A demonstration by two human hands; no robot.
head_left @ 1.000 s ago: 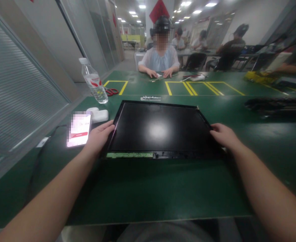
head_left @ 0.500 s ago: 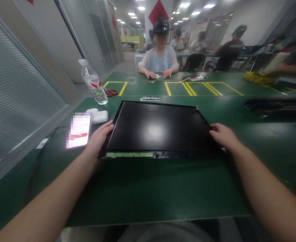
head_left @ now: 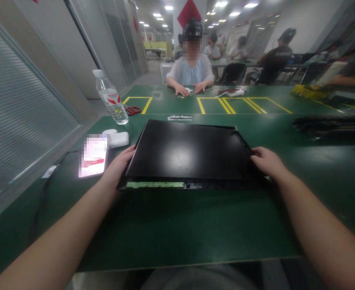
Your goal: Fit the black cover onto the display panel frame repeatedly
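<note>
The fingers of the left hand (head_left: 118, 165) were bent in close to the left edge of a black display (head_left: 189, 149), gripping it there, while the right hand (head_left: 269, 163) had its thumb laid along the opposite edge and its other fingers tucked out of sight below, closed on that side. The underside was too dark to say how far those hidden fingers curled, or whether the display touched the table. Between the hands, over the near middle of the green table (head_left: 195, 225), the glossy panel (head_left: 165, 137) sat askew on its frame (head_left: 225, 185), with the frame's far right corner showing past it; a green strip (head_left: 156, 185) ran along the left part of the near edge. Just left of the left hand lay a lit phone (head_left: 94, 161), with a white case (head_left: 119, 139) near its top. Farther out a water bottle (head_left: 113, 100) stood beside red-handled scissors (head_left: 133, 110), and small white pieces (head_left: 179, 118) lay beyond the display. Yellow tape (head_left: 229, 105) marked the far tabletop, where another person (head_left: 192, 70) sat facing, both hands on the table.
</note>
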